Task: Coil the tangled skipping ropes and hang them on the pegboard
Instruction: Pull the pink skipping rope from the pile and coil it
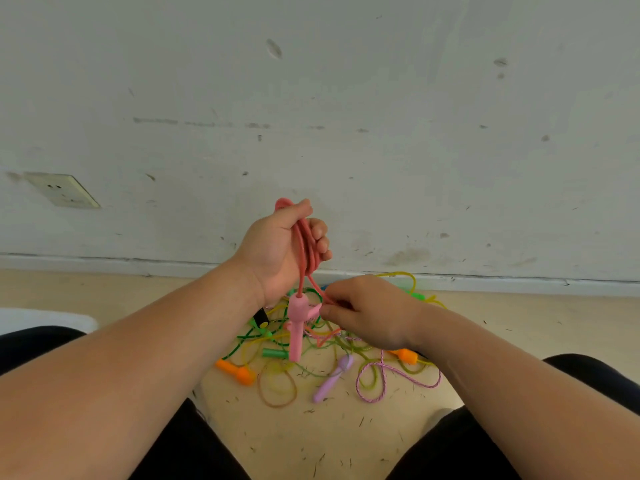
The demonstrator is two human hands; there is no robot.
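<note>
Both hands work one pink rope (304,244) above the floor. The left hand (277,251) is raised, its fingers curled round several smooth, rubbery loops gathered into a coil. The right hand (367,313), lower down, pinches a strand of the same rope just beside its pink handle (296,327), a matte plastic rod with a bulbous top that hangs upright below the coil. Beneath them, between the person's dark-clad legs, a tangle (311,344) of thin green and yellow cords sprawls over the pale floor (329,441), which is speckled with small dark flecks. A stubby orange handle (237,370), a rounded lilac handle (332,377) and a braided pink cord (398,379) lie in the tangle. Its far edge reaches the foot of a scuffed white wall (381,116), and the floor stretches wide to either side.
</note>
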